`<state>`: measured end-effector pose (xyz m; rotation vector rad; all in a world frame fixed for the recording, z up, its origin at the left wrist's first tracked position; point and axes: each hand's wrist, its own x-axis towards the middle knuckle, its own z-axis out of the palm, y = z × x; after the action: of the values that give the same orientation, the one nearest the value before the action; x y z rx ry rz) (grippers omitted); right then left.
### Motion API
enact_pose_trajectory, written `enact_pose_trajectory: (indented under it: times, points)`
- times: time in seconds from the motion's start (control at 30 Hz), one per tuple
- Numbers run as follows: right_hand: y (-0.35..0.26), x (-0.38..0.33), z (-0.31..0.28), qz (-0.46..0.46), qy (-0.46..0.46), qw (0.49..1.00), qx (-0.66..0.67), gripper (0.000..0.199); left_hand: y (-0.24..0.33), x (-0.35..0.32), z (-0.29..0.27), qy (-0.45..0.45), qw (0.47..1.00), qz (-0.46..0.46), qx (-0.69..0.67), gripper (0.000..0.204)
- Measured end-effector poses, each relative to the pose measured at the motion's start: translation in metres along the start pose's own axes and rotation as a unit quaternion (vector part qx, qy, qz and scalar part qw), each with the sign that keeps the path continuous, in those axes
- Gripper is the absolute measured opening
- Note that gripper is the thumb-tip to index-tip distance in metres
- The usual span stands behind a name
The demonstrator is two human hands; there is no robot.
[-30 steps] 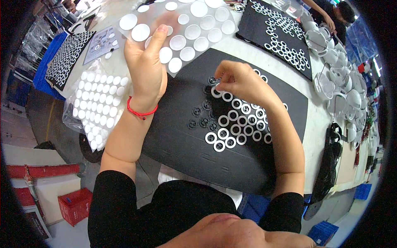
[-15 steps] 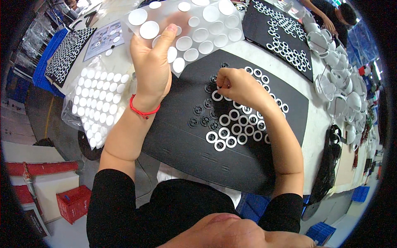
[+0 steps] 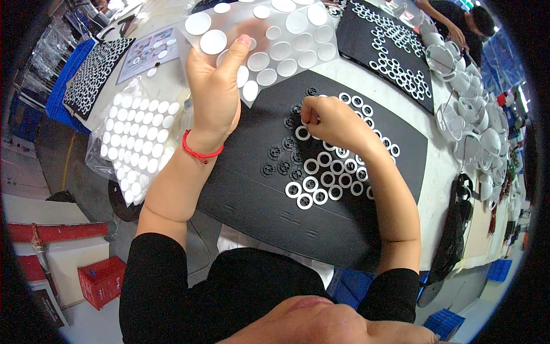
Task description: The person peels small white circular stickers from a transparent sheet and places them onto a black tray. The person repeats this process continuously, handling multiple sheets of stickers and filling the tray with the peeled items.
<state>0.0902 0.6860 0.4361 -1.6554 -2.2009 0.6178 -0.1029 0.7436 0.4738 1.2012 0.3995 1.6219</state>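
Observation:
My left hand (image 3: 215, 92), a red cord at its wrist, holds up a clear sheet (image 3: 269, 43) covered with white round stickers above the table. My right hand (image 3: 326, 120) rests fingers-down on a black mat (image 3: 258, 195), pinched over a small black round part (image 3: 296, 109) near the mat's far side. Several black round parts (image 3: 283, 166) lie bare on the mat; beside them are several parts ringed in white (image 3: 321, 180). Whether the right fingers grip anything is hidden.
A bag of white sticker sheets (image 3: 134, 143) lies left of the mat. A second black mat (image 3: 389, 51) with white-ringed parts lies beyond, where another person's arm (image 3: 452, 26) works. White cups (image 3: 475, 132) crowd the right side. Blue and red crates (image 3: 100, 281) stand on the floor.
My left hand has lifted the sticker sheet a little and shifted it rightward. My right hand stayed at the same spot on the mat.

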Motion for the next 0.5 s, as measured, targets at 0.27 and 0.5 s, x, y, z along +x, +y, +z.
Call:
enact_pose_trajectory:
  times: [0.27,0.5]
  points:
    - [-0.013,-0.003,-0.022,-0.039,0.144,0.986,0.079,0.008,0.001,0.001,0.003,-0.022,0.999,-0.036,-0.031,0.021]
    - [-0.040,-0.013,-0.044,-0.078,0.323,0.937,0.109,0.008,0.009,-0.004,0.016,-0.064,0.989,-0.091,-0.099,0.033]
